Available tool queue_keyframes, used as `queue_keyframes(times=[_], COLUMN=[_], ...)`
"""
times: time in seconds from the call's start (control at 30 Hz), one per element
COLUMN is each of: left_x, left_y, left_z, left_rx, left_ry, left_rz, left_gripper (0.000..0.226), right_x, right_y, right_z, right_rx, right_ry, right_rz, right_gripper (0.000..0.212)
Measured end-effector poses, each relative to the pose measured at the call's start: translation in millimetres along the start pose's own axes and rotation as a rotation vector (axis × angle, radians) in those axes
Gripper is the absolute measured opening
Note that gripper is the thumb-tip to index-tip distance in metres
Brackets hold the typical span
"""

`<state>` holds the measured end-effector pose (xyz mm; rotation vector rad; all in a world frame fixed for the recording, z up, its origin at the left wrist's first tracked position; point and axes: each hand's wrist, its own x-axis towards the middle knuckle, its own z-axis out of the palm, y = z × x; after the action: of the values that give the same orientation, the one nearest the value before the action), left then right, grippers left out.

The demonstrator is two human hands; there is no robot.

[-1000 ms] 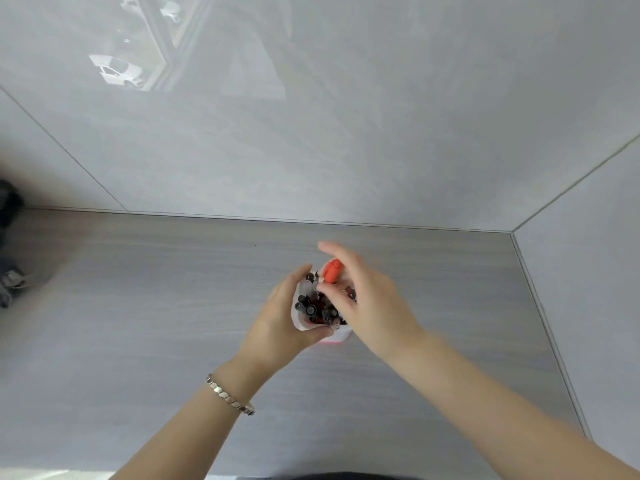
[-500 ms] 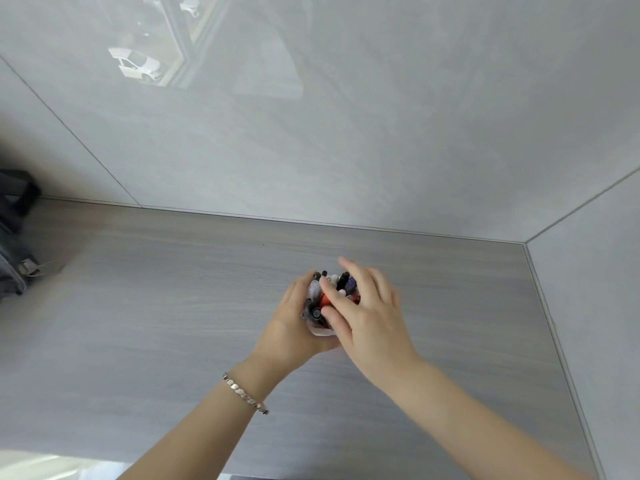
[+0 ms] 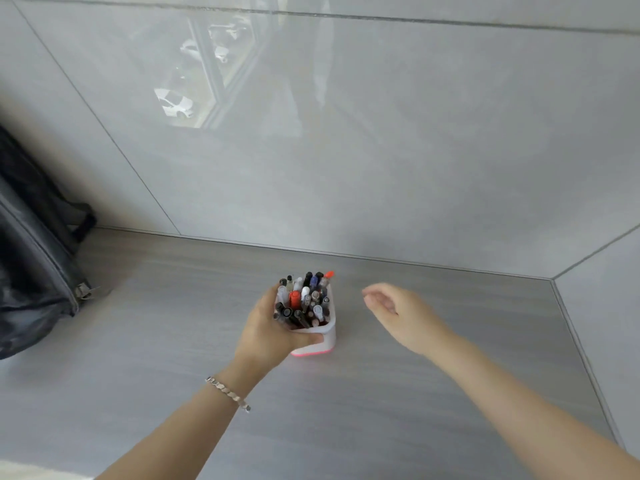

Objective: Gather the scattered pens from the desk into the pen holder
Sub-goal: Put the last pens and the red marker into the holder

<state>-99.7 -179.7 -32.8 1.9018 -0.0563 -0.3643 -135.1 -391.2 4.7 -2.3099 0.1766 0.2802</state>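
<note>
White plastic pen holder with a pink base, filled, on the grey wood-grain desk.
Left hand grasped the holder's wall, thumb across its front; the assorted pens stood upright inside. Right hand hung relaxed and empty beside it, not touching. No loose pen showed on the visible desk, so the gathering appeared complete.

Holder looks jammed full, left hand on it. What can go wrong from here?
The pens are packed tight and stand well above the pen holder; a tilt could spill some.
Only the left hand grips it; the right hand hangs open beside it, so a slip might go uncaught.
</note>
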Motion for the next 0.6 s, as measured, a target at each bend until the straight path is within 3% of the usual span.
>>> queue_keyframes(times=[0.1,0.2,0.27,0.47,0.6], left_x=[30,59,76,115,114], left_y=[-1,-3,-7,-30,-36], left_z=[-58,-111,-136,-181,-184], left_rx=[0.043,0.096,0.062,-0.071,-0.001], left_ry=[0.016,0.002,-0.016,-0.182,-0.123], left_rz=[0.000,0.008,0.011,0.013,0.011], left_gripper=[0.064,0.078,0.069,0.057,0.069], right_x=[11,20,24,19,6], right_y=[-14,-30,-42,-62,-64], right_z=[19,36,46,65,72], right_rx=[-0.093,-0.140,-0.168,-0.179,-0.247], right_ry=[-0.078,-0.069,-0.064,-0.030,-0.019], right_rz=[0.040,0.081,0.115,0.205,0.251], right_gripper=[0.021,0.023,0.024,0.024,0.023])
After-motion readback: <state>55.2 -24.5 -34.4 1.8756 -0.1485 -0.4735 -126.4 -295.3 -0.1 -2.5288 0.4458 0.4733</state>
